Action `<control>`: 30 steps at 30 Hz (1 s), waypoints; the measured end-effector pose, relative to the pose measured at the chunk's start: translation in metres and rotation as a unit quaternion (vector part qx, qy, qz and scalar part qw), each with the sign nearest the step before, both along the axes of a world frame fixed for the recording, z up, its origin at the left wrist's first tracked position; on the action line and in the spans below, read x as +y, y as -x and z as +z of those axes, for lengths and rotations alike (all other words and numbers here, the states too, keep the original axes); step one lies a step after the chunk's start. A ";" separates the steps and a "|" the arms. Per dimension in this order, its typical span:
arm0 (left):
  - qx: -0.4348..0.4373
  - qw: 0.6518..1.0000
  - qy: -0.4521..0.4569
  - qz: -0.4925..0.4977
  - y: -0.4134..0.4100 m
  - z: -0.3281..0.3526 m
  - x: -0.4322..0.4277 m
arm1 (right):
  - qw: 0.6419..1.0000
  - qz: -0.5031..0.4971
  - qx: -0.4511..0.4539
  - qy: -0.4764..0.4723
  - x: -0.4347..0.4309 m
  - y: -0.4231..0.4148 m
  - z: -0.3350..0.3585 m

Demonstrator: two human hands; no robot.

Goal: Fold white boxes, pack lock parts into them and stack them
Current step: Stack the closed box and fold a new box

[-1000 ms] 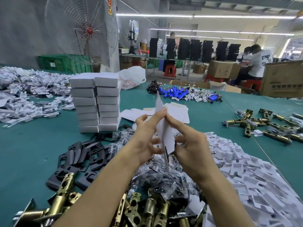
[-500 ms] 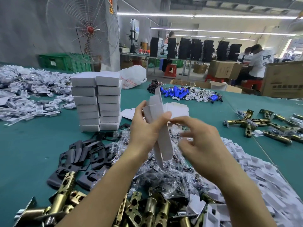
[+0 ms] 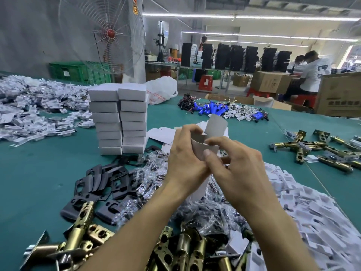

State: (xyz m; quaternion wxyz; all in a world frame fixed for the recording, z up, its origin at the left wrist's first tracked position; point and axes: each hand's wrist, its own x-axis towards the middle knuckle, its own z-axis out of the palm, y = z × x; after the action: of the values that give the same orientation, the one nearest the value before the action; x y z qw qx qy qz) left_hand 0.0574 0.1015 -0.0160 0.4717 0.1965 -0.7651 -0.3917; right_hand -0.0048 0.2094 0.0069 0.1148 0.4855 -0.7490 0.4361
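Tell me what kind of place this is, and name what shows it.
Most likely a lock-hardware packing workshop: brass latches lie heaped on the green table, a stack of white boxes stands behind, and cardboard cartons sit farther back. The left hand and right hand hold a box blank.

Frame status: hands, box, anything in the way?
Left hand, right hand both grip box blank. Blank part-folded, one flap up. Nothing blocking the hands.

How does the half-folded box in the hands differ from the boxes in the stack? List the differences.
The half-folded box is open, one flap standing up; the stacked boxes are closed. The left hand and right hand hold the half-folded box up; the stacked boxes rest on the green table in two columns. Both are pale card.
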 end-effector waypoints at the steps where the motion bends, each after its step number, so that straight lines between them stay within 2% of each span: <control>1: -0.018 1.000 0.006 -0.005 0.000 -0.001 0.001 | 1.000 -0.004 -0.007 0.000 0.001 0.001 0.000; 10: -0.142 0.989 0.025 -0.045 0.001 -0.012 -0.003 | 0.999 -0.017 -0.040 -0.022 0.006 0.011 0.001; 17: -0.021 0.998 0.057 -0.020 -0.002 -0.005 -0.001 | 0.998 0.024 -0.060 0.009 0.013 0.006 0.014; 20: 0.026 0.996 0.080 -0.031 -0.003 -0.005 -0.002 | 0.981 0.082 -0.127 0.119 0.014 -0.003 0.022; 23: 0.037 0.988 0.147 -0.009 -0.006 -0.003 0.001 | 0.949 0.080 -0.221 0.212 0.013 -0.010 0.030; 27: 0.014 0.971 0.233 0.046 -0.005 -0.001 0.002 | 0.915 0.116 -0.338 0.187 0.012 -0.016 0.032; 30: 0.004 0.964 0.256 0.071 -0.004 -0.001 0.002 | 0.897 0.160 -0.371 0.178 0.012 -0.012 0.030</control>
State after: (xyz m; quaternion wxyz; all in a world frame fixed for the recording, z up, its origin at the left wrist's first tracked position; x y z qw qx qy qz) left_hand 0.0615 0.1035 -0.0169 0.5360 0.1215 -0.8219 -0.1494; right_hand 0.0074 0.2213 0.0366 -0.1584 0.3731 -0.5593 0.7231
